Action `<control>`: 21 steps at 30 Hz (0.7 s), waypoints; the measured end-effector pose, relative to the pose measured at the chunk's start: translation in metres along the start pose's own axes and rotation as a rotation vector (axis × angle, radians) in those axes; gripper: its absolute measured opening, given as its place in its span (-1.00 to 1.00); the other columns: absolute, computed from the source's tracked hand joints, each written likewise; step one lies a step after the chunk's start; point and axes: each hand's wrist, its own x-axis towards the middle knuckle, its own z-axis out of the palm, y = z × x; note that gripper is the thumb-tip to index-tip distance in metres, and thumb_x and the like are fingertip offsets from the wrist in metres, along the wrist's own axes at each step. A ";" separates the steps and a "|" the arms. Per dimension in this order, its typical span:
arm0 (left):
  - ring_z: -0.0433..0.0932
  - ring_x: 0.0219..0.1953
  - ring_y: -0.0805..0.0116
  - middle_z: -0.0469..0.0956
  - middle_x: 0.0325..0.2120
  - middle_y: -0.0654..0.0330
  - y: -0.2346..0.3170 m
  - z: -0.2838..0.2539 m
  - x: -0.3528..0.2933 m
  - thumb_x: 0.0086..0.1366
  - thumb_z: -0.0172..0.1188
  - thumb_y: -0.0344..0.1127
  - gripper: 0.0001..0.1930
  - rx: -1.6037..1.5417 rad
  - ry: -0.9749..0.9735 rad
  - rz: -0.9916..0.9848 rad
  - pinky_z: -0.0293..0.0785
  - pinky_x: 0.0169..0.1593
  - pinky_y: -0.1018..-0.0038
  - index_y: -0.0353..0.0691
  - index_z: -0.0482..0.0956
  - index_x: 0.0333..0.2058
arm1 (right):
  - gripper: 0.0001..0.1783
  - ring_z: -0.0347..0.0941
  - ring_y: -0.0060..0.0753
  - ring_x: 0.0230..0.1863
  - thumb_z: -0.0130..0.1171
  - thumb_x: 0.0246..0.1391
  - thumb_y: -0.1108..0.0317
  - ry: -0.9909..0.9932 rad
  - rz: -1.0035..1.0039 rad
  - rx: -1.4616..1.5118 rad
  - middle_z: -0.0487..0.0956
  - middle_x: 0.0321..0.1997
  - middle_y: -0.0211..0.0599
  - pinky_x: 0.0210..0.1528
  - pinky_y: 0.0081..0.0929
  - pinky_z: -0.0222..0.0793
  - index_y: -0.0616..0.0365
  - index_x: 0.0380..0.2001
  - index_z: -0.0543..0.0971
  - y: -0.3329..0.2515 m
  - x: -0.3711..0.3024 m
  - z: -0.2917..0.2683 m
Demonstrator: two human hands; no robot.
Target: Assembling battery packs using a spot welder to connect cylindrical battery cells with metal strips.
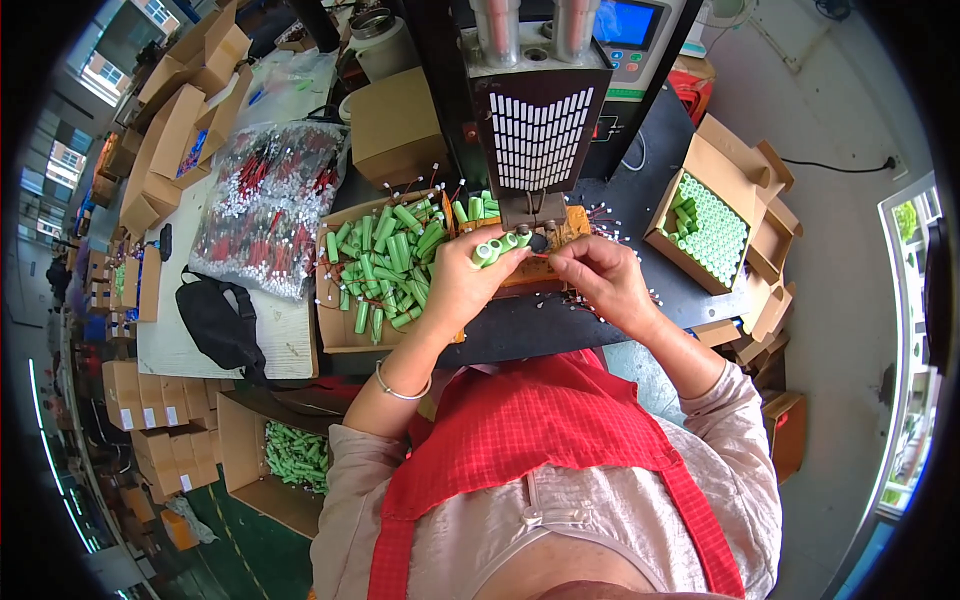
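Note:
Several green cylindrical battery cells (pixel 488 253) lie side by side in my left hand (pixel 466 277), its fingers closed round them. Just right of it, my right hand (pixel 606 279) pinches a thin red wire (pixel 541 256) that reaches toward the cells. Both hands are right below the head of a spot welder (pixel 537 120), close to its electrodes. A wooden block (pixel 572 222) sits under the electrodes, partly hidden by my fingers. Left of my left hand, an open cardboard box (pixel 345 338) holds a heap of loose green cells, some with wires attached.
To the right, another cardboard box (pixel 690 268) holds upright cells in rows. Bags of red and white wire connectors (pixel 275 200) and a black pouch (pixel 218 318) lie on the pale table at left. Wired connectors litter the black bench (pixel 520 335). A box of cells (pixel 245 455) stands below.

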 end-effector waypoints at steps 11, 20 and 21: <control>0.56 -0.46 0.17 0.56 -0.49 0.04 -0.008 0.010 0.001 0.01 0.26 -0.41 -0.80 0.196 0.103 0.161 0.44 -0.39 0.43 -0.31 0.54 -0.34 | -0.80 0.30 -0.74 -0.55 0.07 0.12 0.31 0.127 0.150 0.076 0.44 -0.58 -0.49 -0.52 -0.72 0.23 0.27 -0.41 0.46 0.009 0.006 0.012; 0.55 -0.53 0.16 0.53 -0.59 0.02 -0.003 0.016 0.004 0.01 0.26 -0.41 -0.85 0.219 0.141 0.191 0.43 -0.44 0.44 -0.35 0.55 -0.44 | -0.80 0.26 -0.76 -0.58 0.07 0.11 0.30 0.161 0.169 0.072 0.43 -0.60 -0.52 -0.55 -0.72 0.18 0.26 -0.42 0.47 0.010 0.010 0.010; 0.56 -0.53 0.17 0.54 -0.58 0.02 -0.007 0.016 0.004 0.00 0.27 -0.40 -0.83 0.213 0.142 0.189 0.44 -0.44 0.46 -0.36 0.55 -0.43 | -0.78 0.32 -0.73 -0.54 0.06 0.13 0.28 0.116 0.204 0.059 0.47 -0.56 -0.48 -0.51 -0.71 0.25 0.26 -0.39 0.49 0.007 0.009 0.008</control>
